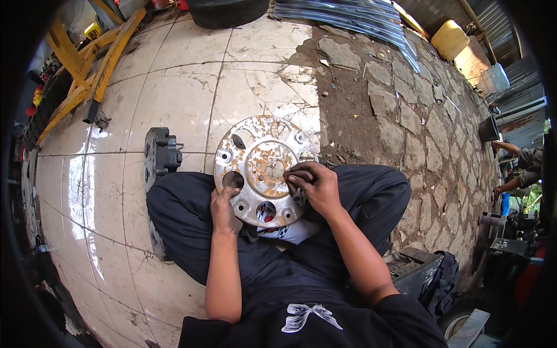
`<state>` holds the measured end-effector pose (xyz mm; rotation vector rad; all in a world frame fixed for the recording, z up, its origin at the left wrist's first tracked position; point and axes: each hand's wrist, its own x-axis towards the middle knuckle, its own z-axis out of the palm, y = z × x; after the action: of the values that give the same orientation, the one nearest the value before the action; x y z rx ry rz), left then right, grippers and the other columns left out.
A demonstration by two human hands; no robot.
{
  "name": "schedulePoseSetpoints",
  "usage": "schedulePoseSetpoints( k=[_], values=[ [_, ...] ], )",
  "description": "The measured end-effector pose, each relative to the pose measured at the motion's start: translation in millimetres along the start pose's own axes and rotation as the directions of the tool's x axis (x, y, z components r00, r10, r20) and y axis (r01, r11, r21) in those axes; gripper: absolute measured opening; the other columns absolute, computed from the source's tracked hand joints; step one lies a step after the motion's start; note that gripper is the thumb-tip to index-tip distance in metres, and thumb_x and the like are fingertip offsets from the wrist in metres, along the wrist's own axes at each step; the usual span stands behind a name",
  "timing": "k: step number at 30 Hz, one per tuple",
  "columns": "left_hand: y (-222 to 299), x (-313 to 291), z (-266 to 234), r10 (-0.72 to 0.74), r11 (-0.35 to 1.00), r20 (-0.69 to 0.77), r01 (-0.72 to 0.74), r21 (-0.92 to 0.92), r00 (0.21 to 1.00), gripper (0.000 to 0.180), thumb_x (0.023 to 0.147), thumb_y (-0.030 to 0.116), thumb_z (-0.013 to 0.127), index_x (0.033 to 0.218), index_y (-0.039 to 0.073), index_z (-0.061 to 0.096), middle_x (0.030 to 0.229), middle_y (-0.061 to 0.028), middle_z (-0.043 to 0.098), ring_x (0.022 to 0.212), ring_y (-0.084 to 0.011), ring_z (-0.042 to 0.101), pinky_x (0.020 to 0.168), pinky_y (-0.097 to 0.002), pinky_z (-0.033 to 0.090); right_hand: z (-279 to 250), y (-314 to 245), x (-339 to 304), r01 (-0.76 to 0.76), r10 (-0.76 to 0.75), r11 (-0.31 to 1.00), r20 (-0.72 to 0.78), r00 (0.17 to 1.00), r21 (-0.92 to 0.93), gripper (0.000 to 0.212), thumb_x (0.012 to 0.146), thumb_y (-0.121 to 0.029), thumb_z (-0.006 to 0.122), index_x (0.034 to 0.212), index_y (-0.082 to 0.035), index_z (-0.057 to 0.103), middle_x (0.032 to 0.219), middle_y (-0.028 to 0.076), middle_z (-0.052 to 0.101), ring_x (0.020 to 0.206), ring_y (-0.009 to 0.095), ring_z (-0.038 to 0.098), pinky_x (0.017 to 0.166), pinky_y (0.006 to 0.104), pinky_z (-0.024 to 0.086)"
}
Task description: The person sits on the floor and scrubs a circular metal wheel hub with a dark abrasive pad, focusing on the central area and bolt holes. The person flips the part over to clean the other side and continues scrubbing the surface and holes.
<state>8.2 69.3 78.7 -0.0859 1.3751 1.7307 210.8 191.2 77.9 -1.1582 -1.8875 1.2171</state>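
Note:
A round metal plate (253, 200), silver with rusty, flaked patches and several holes, is tilted above my crossed legs. My left hand (225, 206) grips its lower left rim, with fingers at one of the large round holes. On the right side of the plate my right hand (313, 184) is closed in a pinch, its fingertips against the face near the raised centre ring. Something small and dark seems to be between those fingers; I cannot make out what it is. Left of my knee, a dark cast metal part (159, 152) stands on the tiles.
Cracked pale tiles (174, 93) meet dirt and stone paving (406, 116) on the right. A yellow metal stand (110, 58) is at far left, a black round tub (227, 13) and corrugated sheets (348, 20) at the back. Another person's arm (509, 148) shows at far right.

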Motion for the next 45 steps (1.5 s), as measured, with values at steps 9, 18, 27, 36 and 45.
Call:
schedulePoseSetpoints(
  k=[9, 18, 27, 36, 45],
  values=[
    [-3.1, 17.5, -7.4, 0.022, 0.99, 0.407, -0.076, 0.116, 0.913, 0.053, 0.088, 0.0, 0.077, 0.137, -0.006, 0.057, 0.121, -0.012, 0.068, 0.11, -0.0227, 0.067, 0.099, -0.0346, 0.052, -2.8, -20.8, -37.0, -0.238, 0.292, 0.932, -0.177, 0.94, 0.273, 0.018, 0.091, -0.002, 0.077, 0.106, 0.003, 0.067, 0.093, 0.013, 0.081, 0.084, 0.017, 0.077, 0.077, 0.0302, 0.058],
    [12.6, 10.2, 8.5, -0.06, 0.986, 0.476, -0.022, 0.165, 0.877, 0.047, 0.088, 0.002, 0.078, 0.131, -0.006, 0.062, 0.111, -0.0092, 0.069, 0.1, -0.0216, 0.068, 0.093, -0.0342, 0.054, -24.3, -60.5, -47.8, -0.122, 0.117, 0.992, -0.506, 0.855, 0.023, 0.039, 0.083, -0.001, 0.081, 0.119, -0.001, 0.065, 0.103, 0.012, 0.077, 0.095, 0.02, 0.077, 0.081, 0.0324, 0.059],
    [-14.5, -20.0, 14.2, 0.011, 0.978, 0.42, -0.098, 0.185, 0.908, 0.038, 0.09, 0.005, 0.079, 0.124, -0.005, 0.066, 0.112, -0.0094, 0.072, 0.101, -0.0179, 0.068, 0.091, -0.0305, 0.053, -27.0, -14.3, -66.5, 0.018, -0.093, 0.949, -0.225, 0.97, -0.315, 0.032, 0.086, -0.001, 0.077, 0.118, -0.002, 0.074, 0.103, 0.018, 0.073, 0.094, 0.038, 0.074, 0.081, 0.0419, 0.059],
    [-26.8, -10.8, -5.6, -0.063, 0.982, 0.401, -0.015, 0.188, 0.914, 0.054, 0.087, 0.002, 0.081, 0.136, -0.007, 0.059, 0.121, -0.0135, 0.071, 0.111, -0.0194, 0.067, 0.098, -0.0316, 0.052, 0.6, 4.5, -51.2, -0.051, -0.078, 0.943, -0.367, 0.927, -0.328, 0.021, 0.08, 0.0, 0.079, 0.101, 0.0, 0.077, 0.086, 0.017, 0.07, 0.077, 0.037, 0.071, 0.069, 0.0416, 0.055],
    [-26.6, 9.9, 6.8, -0.136, 0.979, 0.468, 0.045, 0.201, 0.873, 0.044, 0.088, -0.003, 0.075, 0.13, -0.006, 0.063, 0.116, -0.0104, 0.072, 0.104, -0.0163, 0.067, 0.093, -0.029, 0.051, -6.4, 4.2, -50.9, -0.139, 0.017, 0.914, -0.308, 0.951, -0.38, 0.03, 0.078, -0.002, 0.079, 0.108, 0.0, 0.078, 0.092, 0.02, 0.075, 0.083, 0.038, 0.074, 0.075, 0.0419, 0.057]
  ],
)
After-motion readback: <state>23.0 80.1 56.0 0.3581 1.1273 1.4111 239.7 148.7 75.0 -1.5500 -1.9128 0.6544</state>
